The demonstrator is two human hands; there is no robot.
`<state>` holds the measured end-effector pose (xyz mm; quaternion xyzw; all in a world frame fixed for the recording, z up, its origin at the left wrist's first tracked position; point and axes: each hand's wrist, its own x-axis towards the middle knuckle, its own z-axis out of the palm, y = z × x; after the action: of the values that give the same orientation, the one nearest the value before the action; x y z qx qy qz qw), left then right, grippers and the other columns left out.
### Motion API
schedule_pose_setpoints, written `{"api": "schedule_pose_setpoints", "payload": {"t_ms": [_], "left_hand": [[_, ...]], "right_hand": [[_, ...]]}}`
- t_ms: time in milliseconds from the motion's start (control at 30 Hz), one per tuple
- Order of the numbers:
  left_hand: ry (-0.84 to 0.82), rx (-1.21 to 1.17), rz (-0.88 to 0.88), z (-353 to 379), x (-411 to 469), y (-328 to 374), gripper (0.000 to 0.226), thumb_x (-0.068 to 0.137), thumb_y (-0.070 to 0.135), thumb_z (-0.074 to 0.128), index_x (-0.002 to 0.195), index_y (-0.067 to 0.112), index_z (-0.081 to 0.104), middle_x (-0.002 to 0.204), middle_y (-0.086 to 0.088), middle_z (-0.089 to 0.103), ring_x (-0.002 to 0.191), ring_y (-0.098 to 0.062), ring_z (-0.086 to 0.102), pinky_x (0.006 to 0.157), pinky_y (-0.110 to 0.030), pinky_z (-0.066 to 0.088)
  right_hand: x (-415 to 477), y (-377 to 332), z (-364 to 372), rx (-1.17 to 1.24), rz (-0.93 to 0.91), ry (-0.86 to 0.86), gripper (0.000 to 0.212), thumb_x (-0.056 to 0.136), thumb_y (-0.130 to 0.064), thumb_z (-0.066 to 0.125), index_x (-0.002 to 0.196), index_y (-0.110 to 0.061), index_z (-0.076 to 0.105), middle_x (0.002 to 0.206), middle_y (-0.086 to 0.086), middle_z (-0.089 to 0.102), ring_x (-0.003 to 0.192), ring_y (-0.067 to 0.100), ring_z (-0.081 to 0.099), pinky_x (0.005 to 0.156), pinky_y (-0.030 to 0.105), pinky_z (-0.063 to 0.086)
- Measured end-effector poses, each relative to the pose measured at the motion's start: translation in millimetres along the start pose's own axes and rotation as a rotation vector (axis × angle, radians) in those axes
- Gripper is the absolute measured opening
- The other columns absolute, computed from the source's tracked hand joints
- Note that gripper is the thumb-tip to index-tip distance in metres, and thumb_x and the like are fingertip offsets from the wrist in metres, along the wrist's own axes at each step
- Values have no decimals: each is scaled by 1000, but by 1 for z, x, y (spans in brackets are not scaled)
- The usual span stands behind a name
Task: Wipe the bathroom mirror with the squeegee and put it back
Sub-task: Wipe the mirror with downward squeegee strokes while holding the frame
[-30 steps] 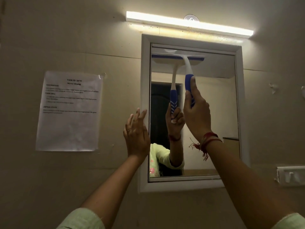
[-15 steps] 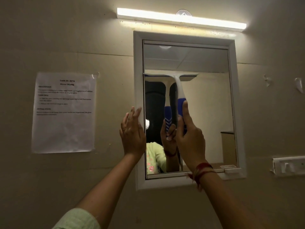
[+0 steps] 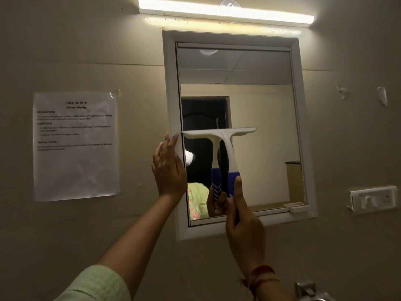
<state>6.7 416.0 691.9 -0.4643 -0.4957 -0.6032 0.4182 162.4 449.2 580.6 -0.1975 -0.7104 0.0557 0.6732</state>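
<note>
A white-framed bathroom mirror (image 3: 260, 101) hangs on the beige wall. The squeegee (image 3: 225, 140), white with a blue handle, has its blade flat against the glass about halfway down, on the mirror's left half. My right hand (image 3: 243, 229) grips its blue handle near the mirror's bottom edge, forefinger stretched up along the handle. Flat against the mirror's left frame rests my left hand (image 3: 168, 168), fingers together and pointing up, holding nothing. The glass reflects the squeegee, a hand and a pale green sleeve.
A lit tube light (image 3: 225, 13) runs above the mirror. A printed paper sheet (image 3: 74, 146) is taped to the wall on the left. A white switch plate (image 3: 373, 198) sits right of the mirror, and a metal fitting (image 3: 308, 290) shows at the bottom right.
My right hand has drawn the squeegee down the glass from near the top edge to about mid-height. The left hand has stayed on the left frame.
</note>
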Motion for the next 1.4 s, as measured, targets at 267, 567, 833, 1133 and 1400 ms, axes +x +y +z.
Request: {"api": "schedule_pose_setpoints", "payload": {"t_ms": [267,567,833,1133,1400], "left_hand": [[-6,-50,27,0,1,-3,44,92,10,31,134,16,40,144,-9,39,134,-26,33,106,-31,25],[13,-73,46,3,1,-7,43,92,5,31,133,12,42,143,-10,41,133,-24,35,108,-34,24],[19,-15,36,4,0,-6,43,92,9,31,133,14,43,143,-10,41,132,-27,37,106,-34,26],[0,55,9,0,-1,2,46,90,8,32,134,18,42,144,-8,40,130,-29,38,104,-42,33],[1,52,1,-3,-1,5,45,92,5,34,135,16,42,143,-10,41,129,-30,39,102,-43,34]], "right_hand": [[-51,13,1,-1,43,-39,56,93,-49,29,142,-40,4,50,-16,40,34,-1,32,38,6,31],[-106,32,-2,21,67,-147,53,95,-44,25,145,-31,12,49,-12,49,41,-4,32,45,7,33],[-148,47,-7,-27,63,-199,50,97,-40,25,145,-29,15,48,-10,52,38,-1,32,49,7,28],[-173,52,-13,-87,134,-203,51,97,-42,24,145,-31,11,49,-10,50,37,4,35,42,12,29],[-139,31,-34,167,200,80,49,94,-35,41,133,-56,22,75,-18,63,44,2,50,38,6,36]]}}
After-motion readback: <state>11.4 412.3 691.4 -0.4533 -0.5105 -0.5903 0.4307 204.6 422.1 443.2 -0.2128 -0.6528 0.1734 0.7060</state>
